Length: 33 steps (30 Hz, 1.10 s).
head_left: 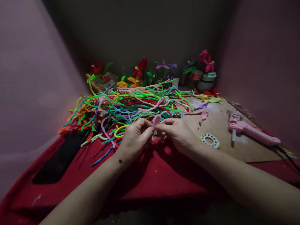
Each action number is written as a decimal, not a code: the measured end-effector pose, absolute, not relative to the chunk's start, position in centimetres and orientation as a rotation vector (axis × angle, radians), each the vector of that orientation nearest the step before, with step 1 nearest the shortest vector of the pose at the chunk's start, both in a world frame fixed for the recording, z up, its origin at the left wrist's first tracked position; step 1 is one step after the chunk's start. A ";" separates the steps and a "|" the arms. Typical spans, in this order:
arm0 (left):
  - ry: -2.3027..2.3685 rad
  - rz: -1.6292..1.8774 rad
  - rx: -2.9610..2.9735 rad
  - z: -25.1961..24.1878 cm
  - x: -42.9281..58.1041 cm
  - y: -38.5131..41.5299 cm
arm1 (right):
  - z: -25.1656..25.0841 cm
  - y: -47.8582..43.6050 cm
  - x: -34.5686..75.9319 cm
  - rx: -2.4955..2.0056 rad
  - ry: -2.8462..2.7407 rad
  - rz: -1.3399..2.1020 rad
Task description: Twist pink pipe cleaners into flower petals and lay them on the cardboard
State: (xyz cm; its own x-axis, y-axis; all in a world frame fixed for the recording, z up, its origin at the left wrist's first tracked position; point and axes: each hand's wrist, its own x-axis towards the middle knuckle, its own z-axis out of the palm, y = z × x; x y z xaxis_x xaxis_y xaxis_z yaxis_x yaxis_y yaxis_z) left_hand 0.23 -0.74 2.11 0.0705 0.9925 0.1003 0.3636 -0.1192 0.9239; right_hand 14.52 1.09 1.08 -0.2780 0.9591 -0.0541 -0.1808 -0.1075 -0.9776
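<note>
My left hand and my right hand meet at the middle of the table, fingers pinched together on a small pink pipe cleaner piece bent into a loop. Both hands hover over a red cloth. Just behind them lies a big heap of pipe cleaners in green, blue, orange, red, pink and yellow.
A pink glue gun lies on a wooden board at the right, with a white tape roll beside my right hand. Pipe cleaner flowers and small pots stand along the back. A black flat object lies left.
</note>
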 end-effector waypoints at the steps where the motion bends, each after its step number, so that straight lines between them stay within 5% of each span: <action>1: 1.386 1.069 1.610 1.9 0.3 -0.8 | 1.0 1.1 14.5 -0.974 -1.248 1.549; 14: 1.217 0.864 1.320 2.6 0.7 -0.8 | -0.2 1.2 14.1 -1.030 -1.521 1.253; 30: 1.109 1.163 1.122 2.2 0.0 -0.2 | 0.5 0.2 14.0 -1.090 -1.760 0.935; 33: 1.028 1.144 1.060 2.0 0.2 -0.1 | 0.4 0.0 14.1 -1.092 -1.861 0.618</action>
State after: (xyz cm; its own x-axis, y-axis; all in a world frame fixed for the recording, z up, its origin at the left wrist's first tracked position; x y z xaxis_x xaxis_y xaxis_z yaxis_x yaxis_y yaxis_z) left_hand 0.22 -0.07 1.98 0.1235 0.9893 -0.0773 -0.1820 0.0992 0.9783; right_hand 14.05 0.04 0.40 -0.2399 0.8703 0.4301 0.4398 0.4924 -0.7511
